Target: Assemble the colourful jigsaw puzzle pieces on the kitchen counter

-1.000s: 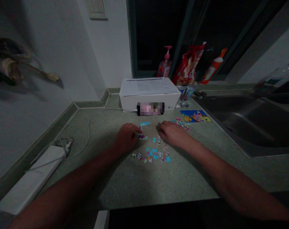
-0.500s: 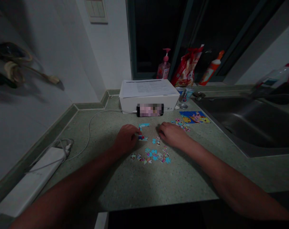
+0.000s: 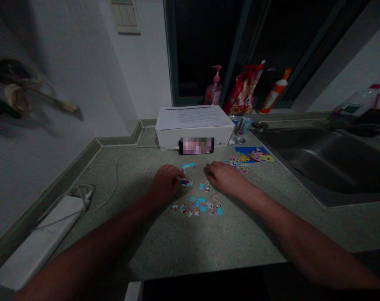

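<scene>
Small colourful jigsaw pieces (image 3: pixel 198 205) lie scattered on the green speckled counter (image 3: pixel 190 246) in front of me. My left hand (image 3: pixel 165 183) rests on the counter with its fingers curled, fingertips touching a small joined cluster of pieces (image 3: pixel 187 182). A blue joined strip (image 3: pixel 187 166) lies just beyond it. My right hand (image 3: pixel 223 177) lies palm down to the right, fingers bent, fingertips close to two loose pieces (image 3: pixel 205 186). Whether either hand pinches a piece is hidden. More pieces (image 3: pixel 238 163) lie beside a colourful picture card (image 3: pixel 254 154).
A white box (image 3: pixel 193 126) with a phone (image 3: pixel 196 146) leaning on it stands at the back, a cable (image 3: pixel 117 161) running left to a white power strip (image 3: pixel 41 242). A steel sink (image 3: pixel 327 161) is on the right. Soap bottle (image 3: pixel 213 88), red bag (image 3: pixel 244 91) and orange bottle (image 3: pixel 275 93) line the sill.
The view has shifted slightly, so everything sits a little lower in the frame. Both hands stay in the same places on the counter beside the pieces.
</scene>
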`<state>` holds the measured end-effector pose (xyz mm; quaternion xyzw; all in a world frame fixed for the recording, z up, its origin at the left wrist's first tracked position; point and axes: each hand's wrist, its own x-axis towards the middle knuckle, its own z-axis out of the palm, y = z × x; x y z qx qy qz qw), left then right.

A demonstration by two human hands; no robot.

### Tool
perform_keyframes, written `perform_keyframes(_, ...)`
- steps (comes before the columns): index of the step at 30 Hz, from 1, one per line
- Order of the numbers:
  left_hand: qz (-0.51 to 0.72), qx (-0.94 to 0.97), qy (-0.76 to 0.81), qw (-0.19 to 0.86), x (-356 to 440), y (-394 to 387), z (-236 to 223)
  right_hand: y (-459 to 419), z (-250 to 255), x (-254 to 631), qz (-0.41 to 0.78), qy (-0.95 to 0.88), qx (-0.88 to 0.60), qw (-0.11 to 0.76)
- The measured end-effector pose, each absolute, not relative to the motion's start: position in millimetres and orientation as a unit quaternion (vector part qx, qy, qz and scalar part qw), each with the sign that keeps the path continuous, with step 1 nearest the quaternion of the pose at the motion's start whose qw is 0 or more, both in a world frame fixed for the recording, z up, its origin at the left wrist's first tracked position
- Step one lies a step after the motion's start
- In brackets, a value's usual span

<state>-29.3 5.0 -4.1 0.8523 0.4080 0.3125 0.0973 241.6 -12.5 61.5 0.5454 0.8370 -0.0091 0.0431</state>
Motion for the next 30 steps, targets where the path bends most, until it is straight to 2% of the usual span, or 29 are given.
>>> perform_keyframes(24, 0.32, 0.857, 0.394, 0.085, -31, 7, -6, -8, 60, 248, -0.043, 0.844, 0.534, 0.03)
perform_keyframes(30, 0.319, 0.858, 0.393, 0.083, -30, 7, -6, -6, 69, 262, -0.114, 0.852, 0.511, -0.005)
